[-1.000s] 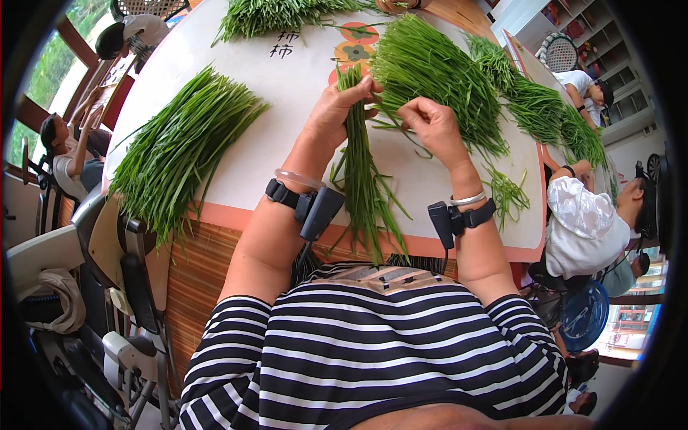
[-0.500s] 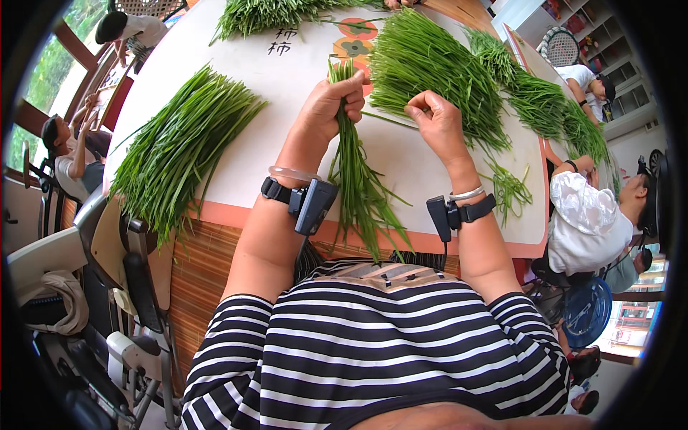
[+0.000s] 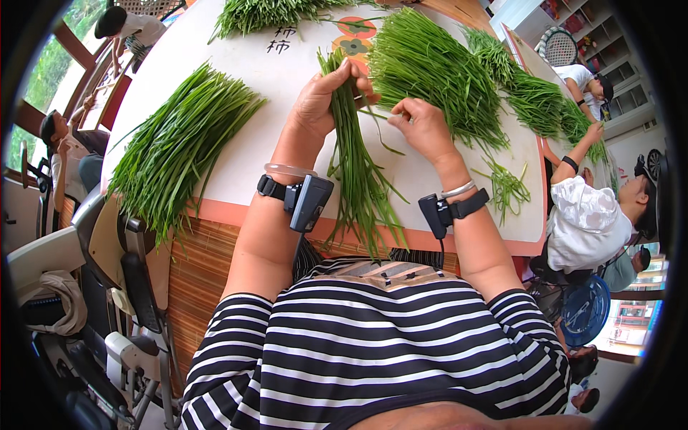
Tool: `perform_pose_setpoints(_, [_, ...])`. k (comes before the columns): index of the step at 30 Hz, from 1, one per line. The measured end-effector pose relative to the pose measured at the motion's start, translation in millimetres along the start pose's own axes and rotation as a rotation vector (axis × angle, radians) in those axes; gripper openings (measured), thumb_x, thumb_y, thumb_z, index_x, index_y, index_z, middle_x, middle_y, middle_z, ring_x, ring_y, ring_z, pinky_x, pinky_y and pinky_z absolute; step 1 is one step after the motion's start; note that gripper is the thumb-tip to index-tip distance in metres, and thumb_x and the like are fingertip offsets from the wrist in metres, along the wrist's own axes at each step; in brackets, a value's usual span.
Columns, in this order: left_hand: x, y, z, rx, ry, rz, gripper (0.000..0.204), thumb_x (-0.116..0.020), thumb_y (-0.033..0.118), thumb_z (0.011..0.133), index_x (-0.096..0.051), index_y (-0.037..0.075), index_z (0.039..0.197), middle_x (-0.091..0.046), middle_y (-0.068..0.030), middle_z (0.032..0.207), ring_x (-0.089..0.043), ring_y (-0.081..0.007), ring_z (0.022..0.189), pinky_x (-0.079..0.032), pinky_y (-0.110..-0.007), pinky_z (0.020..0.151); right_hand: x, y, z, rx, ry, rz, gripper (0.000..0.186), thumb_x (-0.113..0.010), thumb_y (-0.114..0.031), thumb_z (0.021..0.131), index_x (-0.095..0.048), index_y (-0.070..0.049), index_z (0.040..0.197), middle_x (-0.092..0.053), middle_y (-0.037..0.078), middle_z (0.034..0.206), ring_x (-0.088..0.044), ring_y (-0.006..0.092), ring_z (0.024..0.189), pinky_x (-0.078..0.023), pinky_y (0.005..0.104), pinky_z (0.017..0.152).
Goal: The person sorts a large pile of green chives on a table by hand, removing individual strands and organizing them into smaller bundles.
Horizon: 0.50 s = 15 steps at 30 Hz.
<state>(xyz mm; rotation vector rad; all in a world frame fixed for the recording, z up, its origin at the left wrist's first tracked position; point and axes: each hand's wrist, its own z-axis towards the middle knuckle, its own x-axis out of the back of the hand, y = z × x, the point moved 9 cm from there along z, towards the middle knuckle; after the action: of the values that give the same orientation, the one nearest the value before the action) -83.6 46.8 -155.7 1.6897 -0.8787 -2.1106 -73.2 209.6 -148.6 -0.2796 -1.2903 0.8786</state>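
My left hand [image 3: 322, 100] is closed around a slim bunch of garlic chives [image 3: 351, 158]. The bunch stands nearly upright in the picture, cut ends at the top, leaf tips fanning toward my body. Just right of it, my right hand [image 3: 423, 129] is curled, thumb and forefinger brought together. A thin loose leaf [image 3: 387, 145] hangs off the bunch close to those fingertips; whether they pinch a leaf is too small to tell. A large pile of chives [image 3: 437, 75] lies beyond my right hand, and another pile [image 3: 186, 143] lies to the left.
The white table mat [image 3: 279, 193] has an orange border. Short green scraps [image 3: 507, 188] lie near its right side. More chives [image 3: 265, 16] sit at the far edge. A person in white [image 3: 588, 222] sits at the right, near a blue basket [image 3: 584, 312]. A folding chair [image 3: 136, 287] stands at the left.
My left hand's fingers have loosened somewhat around the bunch. My right hand has moved slightly left, nearer the bunch, and a thin leaf now dangles between them.
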Motion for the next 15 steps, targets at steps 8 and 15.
perform_pose_setpoints(8, [8.4, -17.1, 0.9, 0.22, -0.077, -0.076, 0.021, -0.064, 0.026, 0.094, -0.059, 0.006, 0.091, -0.04, 0.0034, 0.064, -0.04, -0.008, 0.057, -0.038, -0.021, 0.049, 20.0, -2.1, -0.7, 0.062, 0.15, -0.007, 0.01, -0.068, -0.007, 0.083, -0.061, -0.001, 0.081, -0.063, 0.01, 0.078, -0.062, 0.0212, 0.067, -0.05, 0.0334, 0.063])
perform_pose_setpoints(15, [13.4, -33.9, 2.2, 0.191, 0.091, -0.059, 0.038, -0.063, 0.02, 0.094, -0.054, -0.002, 0.123, -0.039, 0.0045, 0.069, -0.039, -0.0069, 0.061, -0.039, -0.02, 0.054, 14.3, -11.2, -2.4, -0.037, 0.11, 0.449, 0.008, -0.065, -0.005, 0.09, -0.06, 0.0, 0.086, -0.064, 0.002, 0.074, -0.058, 0.0062, 0.067, -0.048, 0.021, 0.062])
